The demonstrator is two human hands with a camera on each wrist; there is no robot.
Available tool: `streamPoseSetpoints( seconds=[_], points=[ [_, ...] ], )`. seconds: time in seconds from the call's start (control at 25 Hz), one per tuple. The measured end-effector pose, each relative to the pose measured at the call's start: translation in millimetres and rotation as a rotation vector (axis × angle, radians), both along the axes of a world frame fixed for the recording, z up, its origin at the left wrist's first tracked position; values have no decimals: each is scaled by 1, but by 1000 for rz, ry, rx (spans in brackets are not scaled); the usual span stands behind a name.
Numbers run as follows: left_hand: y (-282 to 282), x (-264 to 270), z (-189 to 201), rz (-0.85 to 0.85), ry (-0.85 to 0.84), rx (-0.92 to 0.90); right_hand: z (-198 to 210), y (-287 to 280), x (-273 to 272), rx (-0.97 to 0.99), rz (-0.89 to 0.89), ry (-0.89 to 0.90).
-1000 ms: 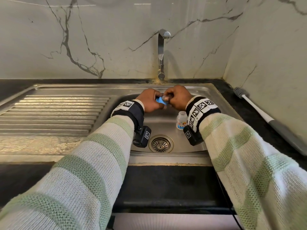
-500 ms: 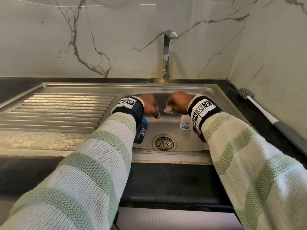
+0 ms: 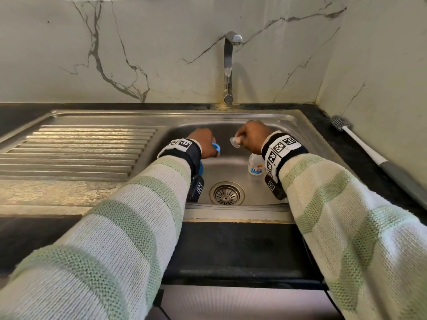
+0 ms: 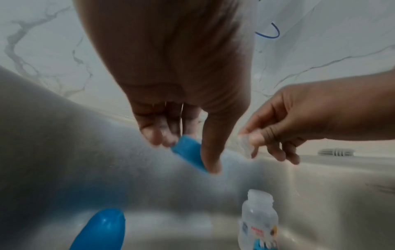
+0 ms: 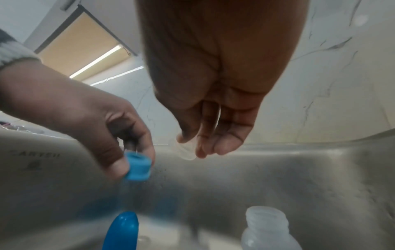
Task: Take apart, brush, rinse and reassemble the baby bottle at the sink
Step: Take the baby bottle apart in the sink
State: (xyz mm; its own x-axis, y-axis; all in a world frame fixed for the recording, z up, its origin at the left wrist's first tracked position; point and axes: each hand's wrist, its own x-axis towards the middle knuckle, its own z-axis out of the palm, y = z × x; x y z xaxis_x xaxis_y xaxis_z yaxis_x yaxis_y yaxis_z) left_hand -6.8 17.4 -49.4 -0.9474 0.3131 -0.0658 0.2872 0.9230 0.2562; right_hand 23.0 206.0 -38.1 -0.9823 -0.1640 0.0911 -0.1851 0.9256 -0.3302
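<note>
On sink wall (image 5: 53, 169), faint "CARTSII"

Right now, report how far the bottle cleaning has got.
Done: bottle stands open in the sink, blue cap lying beside it. In hand: left hand holds the blue ring, right hand the clear teat. Left: brushing with brush, rinsing, reassembly.

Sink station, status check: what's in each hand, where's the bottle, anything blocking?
Left hand pinches blue collar ring. Right hand pinches clear nipple. Bottle upright, open, in sink. Nothing blocking.

Veined marble walls (image 3: 161, 54), black counter (image 3: 231, 250)
</note>
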Motion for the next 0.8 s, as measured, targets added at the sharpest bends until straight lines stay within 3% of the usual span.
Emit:
streamPoseSetpoints(
  seconds=[0.16, 0.28, 0.44, 0.8],
  points=[
    [1, -1, -9, 28, -33, 4, -10, -1, 2, 185, -9, -271],
    [4, -11, -16, 31, -61, -9, -3, 4, -3, 75, -72, -129],
    [13, -27, -34, 22, -78, -80, -6, 2, -8, 145, -51, -170],
    [36, -47, -64, -31, -126, -276, -20, 4, -28, 67, -93, -162]
  ],
)
